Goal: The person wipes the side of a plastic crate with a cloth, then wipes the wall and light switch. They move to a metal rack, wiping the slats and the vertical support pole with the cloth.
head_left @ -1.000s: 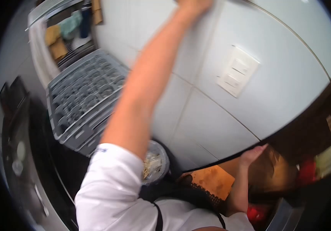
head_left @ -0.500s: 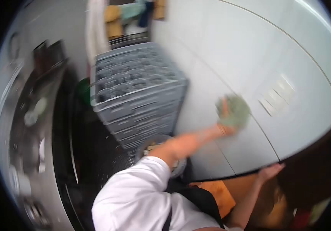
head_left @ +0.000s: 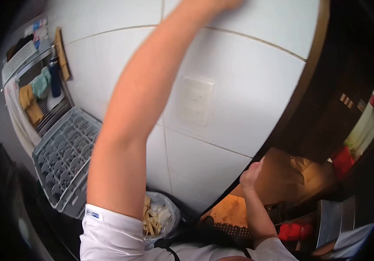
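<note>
My left arm stretches up across the white tiled wall (head_left: 217, 95). My left hand (head_left: 232, 3) is at the top edge of the view, close to the wall. Its fingers are cut off, so I cannot see what they hold. Lower right, my right hand (head_left: 250, 175) grips the wall's dark vertical edge (head_left: 256, 160), fingers curled against it. Between the two hands, a blank rectangular cover plate (head_left: 197, 101) sits on the tiles.
Grey glass racks (head_left: 67, 152) stand at left. A lined bin (head_left: 161, 217) with scraps is below my left arm. Cloths (head_left: 31, 102) and a dark blue bottle (head_left: 55, 76) are on a metal shelf. A doorway with a brown floor (head_left: 230, 211) opens at right.
My left hand, earlier on the wall with a green cloth, has moved up to the view's top edge. The view has turned right. My right hand stays on the wall edge.
</note>
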The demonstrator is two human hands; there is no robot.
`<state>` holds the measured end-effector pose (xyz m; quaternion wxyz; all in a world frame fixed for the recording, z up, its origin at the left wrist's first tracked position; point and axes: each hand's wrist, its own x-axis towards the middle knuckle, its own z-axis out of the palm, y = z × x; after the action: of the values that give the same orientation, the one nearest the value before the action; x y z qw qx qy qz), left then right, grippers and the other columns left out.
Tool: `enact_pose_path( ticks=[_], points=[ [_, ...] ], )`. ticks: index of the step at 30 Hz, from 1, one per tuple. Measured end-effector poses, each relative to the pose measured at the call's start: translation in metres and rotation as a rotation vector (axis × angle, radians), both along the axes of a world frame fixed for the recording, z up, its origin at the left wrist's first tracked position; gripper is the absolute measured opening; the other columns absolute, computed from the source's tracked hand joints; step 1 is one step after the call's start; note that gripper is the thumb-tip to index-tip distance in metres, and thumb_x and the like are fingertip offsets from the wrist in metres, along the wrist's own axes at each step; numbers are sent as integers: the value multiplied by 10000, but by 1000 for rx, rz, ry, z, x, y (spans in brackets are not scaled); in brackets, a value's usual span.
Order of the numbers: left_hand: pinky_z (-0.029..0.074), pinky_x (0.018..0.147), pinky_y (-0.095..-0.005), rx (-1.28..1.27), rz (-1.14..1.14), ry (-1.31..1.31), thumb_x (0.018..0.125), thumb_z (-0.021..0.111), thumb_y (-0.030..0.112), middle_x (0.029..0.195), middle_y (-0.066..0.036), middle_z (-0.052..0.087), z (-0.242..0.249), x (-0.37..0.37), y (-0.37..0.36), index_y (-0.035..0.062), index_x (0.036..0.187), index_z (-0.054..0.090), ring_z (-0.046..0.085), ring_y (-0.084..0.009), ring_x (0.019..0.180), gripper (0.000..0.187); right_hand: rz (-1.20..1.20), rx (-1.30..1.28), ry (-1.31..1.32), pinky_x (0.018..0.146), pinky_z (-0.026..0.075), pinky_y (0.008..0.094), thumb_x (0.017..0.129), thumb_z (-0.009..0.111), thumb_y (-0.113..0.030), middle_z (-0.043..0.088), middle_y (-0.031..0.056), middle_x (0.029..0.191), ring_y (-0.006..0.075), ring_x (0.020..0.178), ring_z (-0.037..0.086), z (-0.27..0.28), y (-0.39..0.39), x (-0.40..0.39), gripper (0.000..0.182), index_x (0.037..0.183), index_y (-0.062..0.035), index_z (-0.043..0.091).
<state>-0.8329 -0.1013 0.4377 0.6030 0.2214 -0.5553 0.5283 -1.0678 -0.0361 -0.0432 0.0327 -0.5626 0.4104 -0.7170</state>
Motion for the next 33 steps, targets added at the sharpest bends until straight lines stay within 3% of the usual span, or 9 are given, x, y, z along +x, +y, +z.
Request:
enact_pose_path(
  ticks=[1,2,3,5,6,12,21,28,33],
  points=[
    [285,1101,-595,69,327,-32,949,436,248,1352,-334,467,-19,-18,14,-7,1298,513,429,-512,1249,440,24,-12,-38,655,396,226,1068,331,-343,495,152,1388,83,759,432,-1,-2,2,630,1514,94,247],
    [237,1159,-581,99,178,-95,953,439,307,1442,-299,413,-44,-33,22,5,1351,493,343,-476,1364,502,39,-22,-53,684,386,234,1069,321,-348,488,153,1396,93,794,426,1,-3,2,631,1514,93,249],
    [196,1076,-741,299,-49,-248,889,541,209,1280,-195,571,-78,-45,29,137,1267,611,436,-500,1236,391,61,-28,-65,712,377,242,1069,310,-353,481,154,1405,103,830,421,3,-2,2,631,1514,91,251],
    [81,1128,-744,257,-80,-366,770,653,250,1370,-212,472,-164,-61,19,173,1290,599,335,-503,1336,528,116,-28,-83,768,358,257,1070,289,-363,466,156,1421,123,901,410,7,1,2,633,1513,87,254],
    [38,1108,-776,620,43,-516,808,644,251,1430,-211,442,-200,-68,52,225,1329,598,201,-545,1410,523,150,-32,-96,796,349,265,1070,278,-368,459,157,1430,133,937,404,10,2,2,634,1513,86,256],
    [55,1107,-782,622,-118,-699,761,689,329,1274,-205,512,-296,-65,52,109,1100,702,307,-520,1339,404,355,-54,-201,965,293,311,1073,214,-398,415,164,1479,193,1151,372,17,9,9,648,1512,75,267],
    [4,1166,-700,467,-117,-702,774,677,348,1291,-184,527,-137,-85,55,141,1061,739,271,-458,1392,358,548,33,-258,1210,163,388,1045,96,-561,277,160,1589,262,1477,243,18,15,1,791,1538,48,204],
    [51,1197,-620,167,43,-574,832,639,351,1333,-191,500,20,-123,45,118,1319,576,286,-420,1407,543,586,1,-195,1211,169,396,1027,85,-587,245,161,1604,284,1486,230,23,16,1,828,1545,54,161],
    [270,1176,-499,302,181,-420,966,367,363,1442,-249,454,103,-133,76,-18,1382,492,382,-387,1356,578,554,-11,-125,1208,173,405,1020,98,-602,247,176,1597,300,1480,237,28,15,-6,846,1536,63,184]
  ],
)
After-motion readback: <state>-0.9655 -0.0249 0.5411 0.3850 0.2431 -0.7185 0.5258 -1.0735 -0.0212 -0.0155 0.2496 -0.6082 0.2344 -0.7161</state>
